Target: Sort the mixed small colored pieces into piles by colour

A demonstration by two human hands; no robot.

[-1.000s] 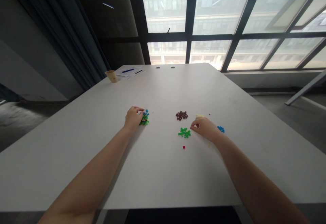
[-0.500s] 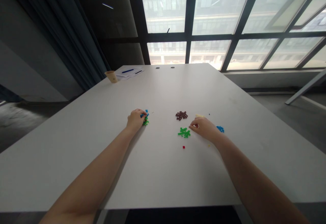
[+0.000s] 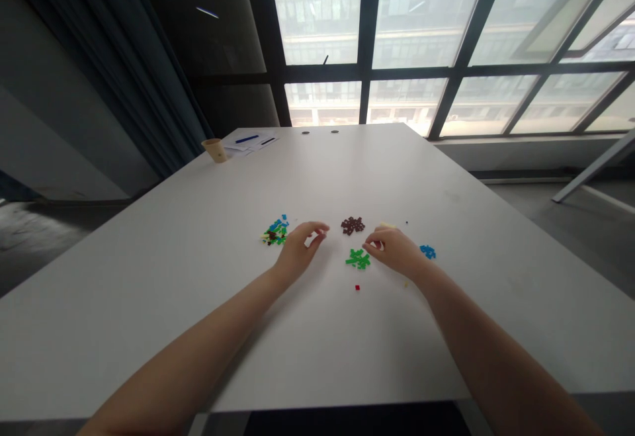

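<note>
My left hand [image 3: 298, 248] is over the table between the mixed pile and the brown pile. Its thumb and fingertips are closed in a pinch; whatever may be between them is too small to make out. A mixed pile of small building bricks [image 3: 276, 232] in blue, green, yellow and brown lies just left of it. My right hand [image 3: 393, 248] hovers by the upper right of a green brick pile [image 3: 358, 259], also pinched, its contents hidden. A pile of dark brown bricks [image 3: 352, 225] lies beyond the green ones. Pale yellow bricks [image 3: 387, 225] show partly behind my right hand.
Blue bricks [image 3: 427, 251] lie right of my right wrist. A single red brick [image 3: 357, 288] and a small yellow one [image 3: 405, 284] are nearer me. At the far left of the white table [image 3: 317, 343] stand a paper cup [image 3: 215, 151] and papers with pens [image 3: 247, 144].
My left hand has moved right from the mixed pile toward the brown bricks, uncovering that pile. My right hand has shifted only slightly left and remains beside the green bricks.
</note>
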